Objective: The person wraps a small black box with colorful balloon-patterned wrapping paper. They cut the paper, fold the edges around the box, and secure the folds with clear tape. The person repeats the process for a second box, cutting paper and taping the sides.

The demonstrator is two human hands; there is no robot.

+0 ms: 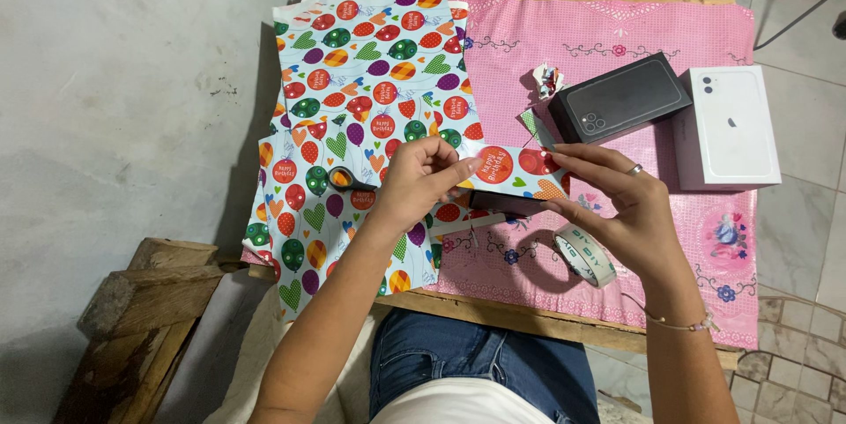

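- At the far left of the frame I see grey concrete floor, with rough wooden blocks (145,301) in the lower left corner.
- Left of centre, sheets of balloon-print wrapping paper (366,80) lie spread over the table's left half; scissors (344,180) rest on them, just beside my left wrist.
- My left hand (419,182), mid-frame, pinches the left edge of a small dark box (507,204) partly covered in the same paper.
- My right hand (621,204), fingers closed, grips that box's right end, holding it just above the pink tablecloth (634,32).
- Below the right hand a tape roll (584,254) lies on the cloth.
- Upper right of centre sits a black phone box (621,98), touching a white phone box (727,129) at the right.
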